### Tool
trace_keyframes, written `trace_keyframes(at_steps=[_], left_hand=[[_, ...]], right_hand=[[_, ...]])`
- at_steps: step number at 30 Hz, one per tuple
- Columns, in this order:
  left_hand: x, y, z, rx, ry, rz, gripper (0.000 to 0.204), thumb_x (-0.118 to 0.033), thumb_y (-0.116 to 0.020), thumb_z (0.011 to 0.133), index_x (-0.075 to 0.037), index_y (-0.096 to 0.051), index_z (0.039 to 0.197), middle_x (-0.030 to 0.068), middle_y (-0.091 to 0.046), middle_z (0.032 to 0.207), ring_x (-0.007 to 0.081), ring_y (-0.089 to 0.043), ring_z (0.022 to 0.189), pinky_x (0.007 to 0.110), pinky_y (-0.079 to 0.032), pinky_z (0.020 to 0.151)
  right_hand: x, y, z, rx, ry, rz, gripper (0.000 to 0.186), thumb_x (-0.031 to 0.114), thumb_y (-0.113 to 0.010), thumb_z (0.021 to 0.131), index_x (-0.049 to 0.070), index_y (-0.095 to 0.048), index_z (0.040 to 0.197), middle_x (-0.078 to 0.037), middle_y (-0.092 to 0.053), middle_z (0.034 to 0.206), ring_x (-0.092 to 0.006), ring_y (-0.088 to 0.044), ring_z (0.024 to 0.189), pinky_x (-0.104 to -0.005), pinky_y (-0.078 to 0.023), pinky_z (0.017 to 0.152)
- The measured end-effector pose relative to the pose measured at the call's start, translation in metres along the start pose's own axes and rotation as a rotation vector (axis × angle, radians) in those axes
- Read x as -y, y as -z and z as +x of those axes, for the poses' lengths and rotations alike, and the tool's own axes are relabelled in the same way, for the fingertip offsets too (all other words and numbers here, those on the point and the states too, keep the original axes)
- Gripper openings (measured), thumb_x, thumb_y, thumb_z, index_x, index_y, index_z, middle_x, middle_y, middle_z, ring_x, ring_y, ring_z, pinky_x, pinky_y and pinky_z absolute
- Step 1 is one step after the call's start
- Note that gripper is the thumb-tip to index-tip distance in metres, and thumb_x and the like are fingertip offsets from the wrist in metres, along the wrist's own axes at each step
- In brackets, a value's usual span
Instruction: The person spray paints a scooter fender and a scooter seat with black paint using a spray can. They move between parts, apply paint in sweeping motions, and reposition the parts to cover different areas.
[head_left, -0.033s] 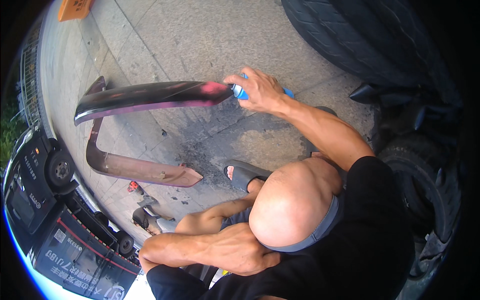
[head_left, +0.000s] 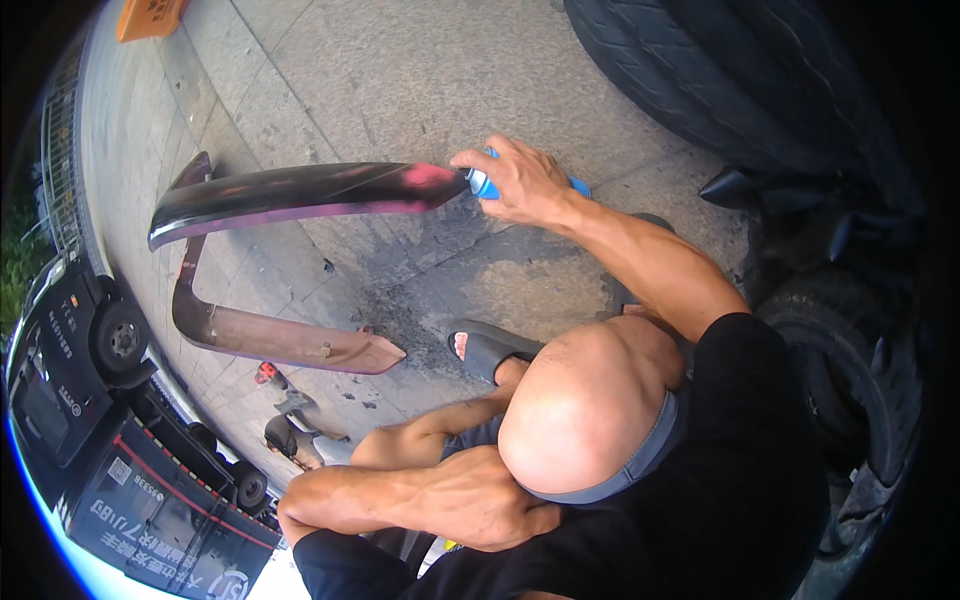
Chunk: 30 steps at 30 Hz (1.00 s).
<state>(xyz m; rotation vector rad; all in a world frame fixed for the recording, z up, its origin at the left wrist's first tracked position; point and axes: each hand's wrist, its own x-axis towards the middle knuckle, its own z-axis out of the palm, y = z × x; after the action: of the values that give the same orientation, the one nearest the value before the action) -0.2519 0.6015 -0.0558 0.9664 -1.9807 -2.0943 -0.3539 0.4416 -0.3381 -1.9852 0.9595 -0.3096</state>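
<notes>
My right hand (head_left: 525, 180) is closed around a blue spray can (head_left: 483, 177). Its index finger bends over the can's top, beside the pointed right end of a long curved panel (head_left: 300, 193). That panel is glossy black with pinkish-red patches and a purple lower edge. Whether the can touches the panel's tip I cannot tell. Below lies an angled strip (head_left: 290, 338), dull pinkish-brown on its visible face; its upper end goes behind the black panel. My left hand (head_left: 480, 500) is curled into a fist by my bent knee. Its fingertips are hidden, along with anything inside them.
Large black tyres (head_left: 720, 80) stand at the right. Dark stains mark the paved ground (head_left: 390, 290) before my sandal (head_left: 488, 350). A red-and-black tool (head_left: 266, 373) lies near the strip. A dark truck (head_left: 150, 490) is at lower left, an orange object (head_left: 148, 20) at upper left.
My right hand and the spray can have shifted very slightly to the right. Nothing else visibly differs.
</notes>
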Motion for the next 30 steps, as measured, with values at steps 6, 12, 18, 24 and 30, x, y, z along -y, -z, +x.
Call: trace_keyframes(at_steps=[6, 12, 18, 24, 30], left_hand=[[0.001, 0.001, 0.001, 0.014, 0.097, -0.123, 0.029, -0.012, -0.078, 0.080, 0.004, -0.065, 0.100, 0.0197, -0.065, 0.085, 0.0399, -0.066, 0.084, 0.045, -0.052, 0.072], [0.000, 0.007, 0.001, 0.007, 0.061, -0.109, 0.029, -0.013, -0.076, 0.082, 0.002, -0.065, 0.104, 0.0201, -0.066, 0.088, 0.0401, -0.066, 0.084, 0.045, -0.052, 0.073], [0.006, 0.005, 0.004, 0.002, 0.006, -0.064, 0.029, -0.012, -0.075, 0.083, 0.002, -0.065, 0.106, 0.0205, -0.067, 0.089, 0.0410, -0.066, 0.087, 0.045, -0.052, 0.073], [0.007, 0.009, 0.000, 0.041, 0.073, -0.126, 0.026, -0.011, -0.074, 0.084, 0.002, -0.065, 0.104, 0.0207, -0.067, 0.089, 0.0408, -0.066, 0.087, 0.045, -0.053, 0.073], [0.010, 0.011, -0.001, 0.043, 0.013, -0.061, 0.028, -0.012, -0.075, 0.083, 0.002, -0.065, 0.105, 0.0208, -0.067, 0.092, 0.0405, -0.066, 0.089, 0.046, -0.053, 0.074]], right_hand=[[0.004, 0.002, 0.005, 0.003, 0.017, 0.043, 0.061, 0.016, -0.077, 0.081, 0.030, -0.055, 0.136, -0.018, -0.057, 0.116, -0.0429, -0.066, 0.106, -0.0533, -0.058, 0.085], [0.004, 0.006, 0.004, 0.021, -0.020, 0.004, 0.062, 0.015, -0.079, 0.077, 0.029, -0.058, 0.134, -0.014, -0.055, 0.111, -0.0391, -0.064, 0.105, -0.0512, -0.057, 0.084], [0.014, 0.001, 0.015, 0.039, 0.018, 0.019, 0.063, 0.017, -0.079, 0.078, 0.030, -0.057, 0.136, -0.015, -0.056, 0.113, -0.0401, -0.064, 0.107, -0.0510, -0.058, 0.086], [0.024, -0.001, 0.031, 0.030, 0.069, 0.035, 0.064, 0.021, -0.079, 0.080, 0.032, -0.056, 0.138, -0.017, -0.058, 0.114, -0.0416, -0.066, 0.106, -0.0521, -0.059, 0.087], [0.011, 0.005, 0.020, 0.116, 0.020, -0.021, 0.063, 0.021, -0.078, 0.080, 0.032, -0.056, 0.139, -0.017, -0.057, 0.115, -0.0414, -0.066, 0.108, -0.0521, -0.059, 0.088]])
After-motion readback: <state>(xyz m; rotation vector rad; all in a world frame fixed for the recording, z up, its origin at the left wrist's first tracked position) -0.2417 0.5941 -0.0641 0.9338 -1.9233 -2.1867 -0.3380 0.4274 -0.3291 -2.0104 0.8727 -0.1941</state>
